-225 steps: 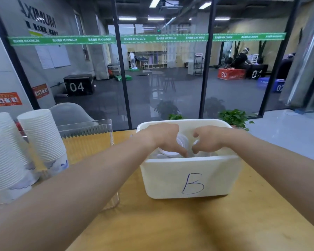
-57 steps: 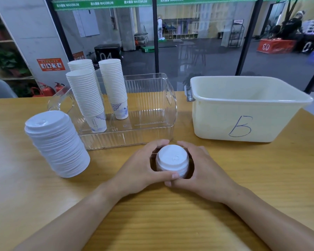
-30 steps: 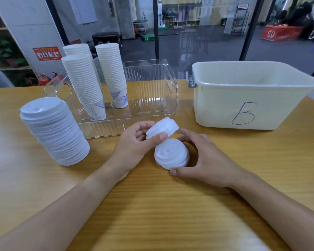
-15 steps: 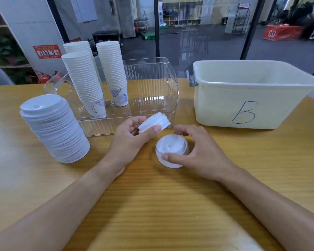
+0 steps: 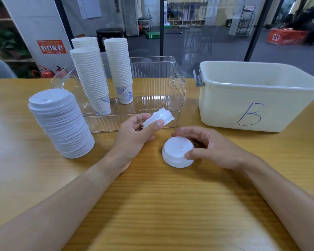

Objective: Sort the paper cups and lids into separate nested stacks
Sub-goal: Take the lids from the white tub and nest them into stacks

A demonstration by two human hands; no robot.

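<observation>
My left hand [image 5: 134, 134] holds a few nested white lids [image 5: 159, 118] tilted above the table, pinched between thumb and fingers. A short stack of white lids [image 5: 177, 153] rests on the table beside it, and my right hand [image 5: 212, 147] curls around its right side with the thumb on its rim. A tall leaning stack of lids [image 5: 60, 122] stands at the left. Three tall stacks of paper cups [image 5: 91, 78] stand in the clear plastic bin [image 5: 170, 91].
A cream tub marked B [image 5: 252, 98] stands at the right on the wooden table [image 5: 170, 205]; its inside is hidden from here. Behind the table is a glass wall with black frames. A grey chair back shows at the far left.
The small lid stack came from the tub to the table. My left hand lifted the top few lids off and drew them up and left; my right hand keeps the lower lids.
</observation>
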